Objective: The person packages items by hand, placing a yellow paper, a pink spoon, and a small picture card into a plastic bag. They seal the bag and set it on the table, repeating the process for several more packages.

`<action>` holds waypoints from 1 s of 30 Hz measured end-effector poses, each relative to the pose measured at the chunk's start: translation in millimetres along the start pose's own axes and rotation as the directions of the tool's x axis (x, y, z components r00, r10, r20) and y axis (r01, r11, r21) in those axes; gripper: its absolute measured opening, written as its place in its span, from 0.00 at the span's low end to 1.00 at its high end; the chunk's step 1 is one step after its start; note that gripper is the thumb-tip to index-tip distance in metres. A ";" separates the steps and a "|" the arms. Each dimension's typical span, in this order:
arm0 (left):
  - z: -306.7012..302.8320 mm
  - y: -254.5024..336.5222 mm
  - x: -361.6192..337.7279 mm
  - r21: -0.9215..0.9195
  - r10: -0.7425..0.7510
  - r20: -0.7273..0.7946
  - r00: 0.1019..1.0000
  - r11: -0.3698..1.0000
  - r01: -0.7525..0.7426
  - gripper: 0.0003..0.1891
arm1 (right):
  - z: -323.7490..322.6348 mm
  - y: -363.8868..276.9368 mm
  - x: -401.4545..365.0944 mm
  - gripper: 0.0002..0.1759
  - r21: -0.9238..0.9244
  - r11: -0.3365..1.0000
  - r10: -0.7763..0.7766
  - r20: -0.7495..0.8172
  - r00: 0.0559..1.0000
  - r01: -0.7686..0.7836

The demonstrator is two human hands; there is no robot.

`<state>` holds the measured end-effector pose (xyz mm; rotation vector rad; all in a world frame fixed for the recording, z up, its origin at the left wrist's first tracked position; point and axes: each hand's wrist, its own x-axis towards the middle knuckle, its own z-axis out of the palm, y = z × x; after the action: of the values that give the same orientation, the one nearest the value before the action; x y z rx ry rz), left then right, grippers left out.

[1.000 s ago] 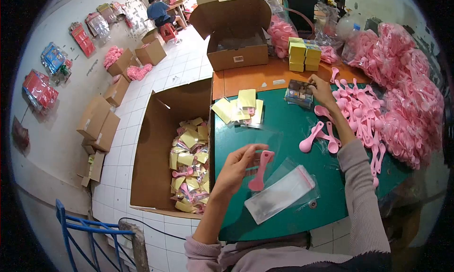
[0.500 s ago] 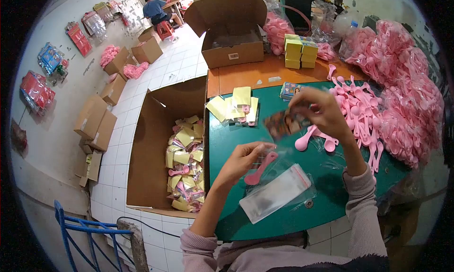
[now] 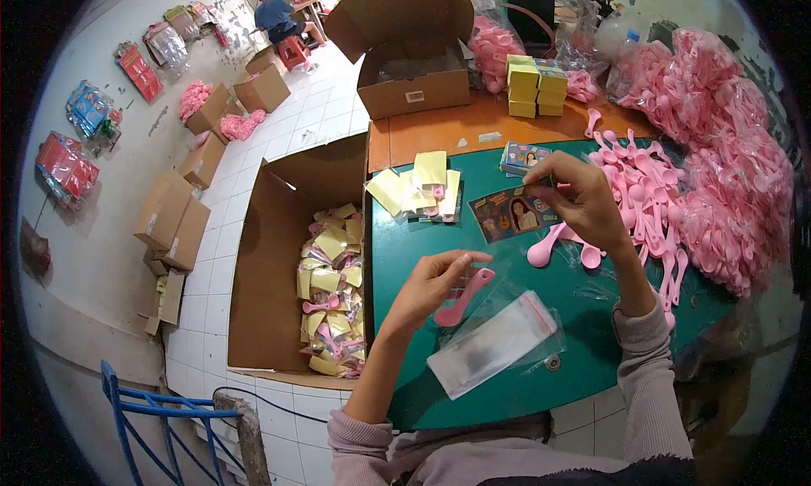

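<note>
My right hand (image 3: 579, 197) pinches a dark printed card (image 3: 507, 215) by its right end, with a picture of a figure on it. Lower left, my left hand (image 3: 432, 285) grips a thin clear plastic bag (image 3: 505, 270), in which a pink measuring spoon (image 3: 460, 304) appears to lie. Just below is a stack of clear bags (image 3: 490, 346) with a red-edged strip. Behind my right hand sits a stack of printed cards (image 3: 522, 158). Two loose pink spoons (image 3: 545, 248) lie under the right wrist, left of a big spoon pile (image 3: 646, 194).
Filled packets with yellow cards (image 3: 427, 182) lie at the table's left edge. A deep carton (image 3: 270, 292) beside it holds many more. Behind are an open box (image 3: 414, 93), yellow card stacks (image 3: 536, 89) and bagged spoons (image 3: 726, 165). A person (image 3: 277, 17) sits far off.
The card in my right hand, blurred before, is now steadier and turned flatter, its picture visible. My left hand with the bag and spoon has hardly moved.
</note>
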<state>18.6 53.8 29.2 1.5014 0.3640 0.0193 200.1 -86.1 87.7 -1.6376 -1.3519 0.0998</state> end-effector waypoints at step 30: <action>-1.2 -12.5 -0.9 0.144 0.199 0.005 0.980 0.970 -0.197 0.17 | 20.0 -5.5 -6.8 0.12 0.051 0.998 -0.005 0.584 0.812 -0.031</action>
<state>14.8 53.7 17.1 1.6770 0.2255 0.1618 181.7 -79.8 77.8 -1.6300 -1.7737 0.6985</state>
